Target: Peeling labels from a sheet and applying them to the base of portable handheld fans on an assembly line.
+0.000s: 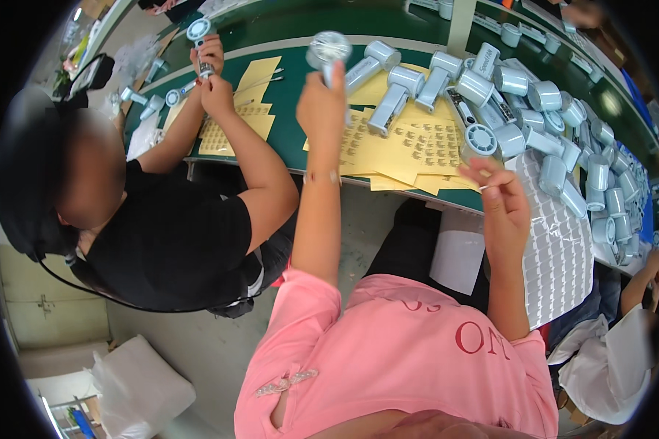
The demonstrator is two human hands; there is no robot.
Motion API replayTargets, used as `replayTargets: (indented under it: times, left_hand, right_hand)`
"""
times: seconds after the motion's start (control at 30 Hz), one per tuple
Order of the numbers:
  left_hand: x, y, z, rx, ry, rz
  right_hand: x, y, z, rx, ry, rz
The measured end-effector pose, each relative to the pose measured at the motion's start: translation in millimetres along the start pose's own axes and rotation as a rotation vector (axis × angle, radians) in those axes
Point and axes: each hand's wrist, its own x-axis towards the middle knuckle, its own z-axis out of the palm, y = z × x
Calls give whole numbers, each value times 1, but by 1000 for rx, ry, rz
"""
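My left hand (321, 108) is raised over the green table, its fingers wrapped round the handle of a small handheld fan (329, 48). The fan's round head points up and looks blurred. To the right, at the table's front edge, my right hand (507, 206) is closed in a pinch with a tiny white piece (484, 188) at its fingertips; I cannot make out what kind it is. Yellow sheets (388, 162) with rows of small dark labels lie between the hands. Just beyond my right hand is another light blue fan (479, 139) with a round grille.
Many light blue fans (542, 139) are heaped at the right. A sheet of pale stickers (553, 249) hangs over the front edge beside my right arm. On the left a co-worker (176, 212) in black holds another fan (198, 33). The green table (293, 88) stretches ahead.
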Motion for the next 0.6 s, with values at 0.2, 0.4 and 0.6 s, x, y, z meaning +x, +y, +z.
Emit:
replayTargets:
  times: [0.2,0.4,0.6]
  left_hand:
    - [82,-54,65,617,70,-29]
    - [83,-55,67,585,132,77]
    - [88,-20,93,49,-271,406]
  right_hand:
    - [-36,17,-21,-6,-35,235]
    - [-38,11,-46,-102,48,283]
    - [-28,12,-39,-48,-20,300]
